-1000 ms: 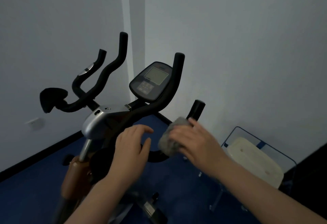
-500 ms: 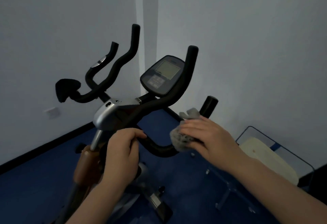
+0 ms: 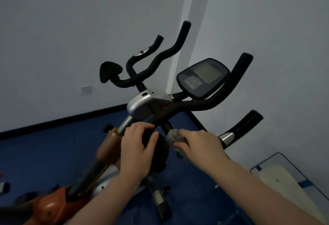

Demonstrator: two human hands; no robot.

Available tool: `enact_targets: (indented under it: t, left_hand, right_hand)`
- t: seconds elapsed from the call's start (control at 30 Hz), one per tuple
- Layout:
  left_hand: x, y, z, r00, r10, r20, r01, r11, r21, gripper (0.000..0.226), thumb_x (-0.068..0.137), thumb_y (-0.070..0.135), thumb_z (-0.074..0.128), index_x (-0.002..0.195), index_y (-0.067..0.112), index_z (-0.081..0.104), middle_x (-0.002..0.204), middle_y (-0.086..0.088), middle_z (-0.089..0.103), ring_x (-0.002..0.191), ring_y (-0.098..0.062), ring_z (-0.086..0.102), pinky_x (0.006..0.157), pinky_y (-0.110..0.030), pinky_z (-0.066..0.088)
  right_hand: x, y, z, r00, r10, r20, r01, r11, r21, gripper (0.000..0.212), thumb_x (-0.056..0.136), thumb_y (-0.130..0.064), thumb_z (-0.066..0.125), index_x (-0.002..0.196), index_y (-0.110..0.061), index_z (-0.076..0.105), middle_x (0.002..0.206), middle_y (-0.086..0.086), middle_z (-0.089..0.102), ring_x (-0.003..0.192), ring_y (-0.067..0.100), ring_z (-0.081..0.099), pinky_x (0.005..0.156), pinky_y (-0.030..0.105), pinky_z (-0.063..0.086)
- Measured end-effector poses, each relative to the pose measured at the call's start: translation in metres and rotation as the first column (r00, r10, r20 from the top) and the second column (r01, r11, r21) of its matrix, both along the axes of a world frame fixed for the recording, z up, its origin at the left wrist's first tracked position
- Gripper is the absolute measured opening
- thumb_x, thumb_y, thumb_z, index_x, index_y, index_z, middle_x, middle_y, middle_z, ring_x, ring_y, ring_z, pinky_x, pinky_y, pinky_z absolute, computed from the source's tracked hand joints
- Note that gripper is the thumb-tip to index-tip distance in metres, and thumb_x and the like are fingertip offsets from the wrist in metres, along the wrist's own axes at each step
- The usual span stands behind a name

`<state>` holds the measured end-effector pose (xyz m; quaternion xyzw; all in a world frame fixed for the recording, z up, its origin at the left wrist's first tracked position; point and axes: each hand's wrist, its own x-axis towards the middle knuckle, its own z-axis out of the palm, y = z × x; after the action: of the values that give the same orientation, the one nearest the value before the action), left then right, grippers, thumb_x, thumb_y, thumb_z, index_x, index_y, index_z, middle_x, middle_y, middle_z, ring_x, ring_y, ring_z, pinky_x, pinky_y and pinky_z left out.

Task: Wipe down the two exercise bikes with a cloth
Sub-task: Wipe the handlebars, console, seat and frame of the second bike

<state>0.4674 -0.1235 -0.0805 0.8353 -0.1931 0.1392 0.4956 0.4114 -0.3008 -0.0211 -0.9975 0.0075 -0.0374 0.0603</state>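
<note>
Our right hand (image 3: 199, 144) has slid the cloth (image 3: 175, 136), bunched in its grip, down from the handlebar (image 3: 210, 104) end to its inner bend; our left hand (image 3: 138, 151) grips the black pad beside it; the bike's (image 3: 142, 105) handlebar wipe continues.

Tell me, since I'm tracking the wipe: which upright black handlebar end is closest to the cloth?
The short grip with the silver band, low on the right, just beyond the cloth held by the right hand. The other ends rise farther off.

Black handlebars (image 3: 199, 105), grey cloth (image 3: 175, 136), orange bike frame (image 3: 51, 205), blue floor (image 3: 44, 153)
</note>
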Motion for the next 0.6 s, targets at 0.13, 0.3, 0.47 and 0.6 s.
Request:
enact_targets:
  t: [0.13,0.3,0.47,0.6]
  left_hand:
    - [-0.002,0.000,-0.008,0.989,0.081,-0.120,-0.094,0.990,-0.107,0.016,0.088,0.038,0.064,0.100,0.033,0.055,0.102,0.023,0.045,0.102,-0.001,0.041,0.090,-0.007,0.027]
    - [-0.002,-0.002,-0.012,0.981,0.083,-0.176,-0.113,0.979,-0.167,0.018,0.086,0.046,0.061,0.096,0.033,0.053,0.099,0.017,0.048,0.101,-0.002,0.045,0.086,-0.024,0.038]
    - [-0.002,-0.002,-0.014,0.984,0.085,-0.156,-0.108,0.983,-0.150,0.016,0.087,0.049,0.059,0.094,0.038,0.050,0.096,0.023,0.045,0.099,0.003,0.044,0.083,-0.026,0.038]
    - [-0.001,-0.003,-0.014,0.985,0.098,-0.145,-0.117,0.985,-0.130,0.019,0.086,0.058,0.053,0.092,0.040,0.048,0.094,0.023,0.044,0.097,0.001,0.045,0.082,-0.028,0.041]
  right_hand:
    - [0.010,0.006,-0.007,0.996,-0.089,-0.011,0.089,0.995,0.037,0.042,0.097,-0.055,0.042,0.128,-0.030,0.055,0.103,0.002,0.069,0.095,0.024,0.063,0.070,0.032,0.045]
    - [0.021,0.011,-0.004,0.988,-0.144,-0.056,0.143,0.989,-0.033,0.043,0.096,-0.056,0.044,0.111,-0.021,0.063,0.098,0.003,0.067,0.090,0.023,0.063,0.063,0.029,0.035]
    - [0.045,0.019,0.005,0.973,-0.208,-0.103,0.215,0.974,0.066,0.044,0.097,-0.052,0.045,0.104,-0.012,0.062,0.101,0.009,0.064,0.096,0.028,0.060,0.068,0.031,0.037]
    - [0.033,0.009,0.006,0.972,-0.169,-0.166,0.167,0.986,-0.028,0.036,0.094,-0.053,0.049,0.084,-0.018,0.056,0.080,0.000,0.056,0.078,0.020,0.056,0.063,0.029,0.035]
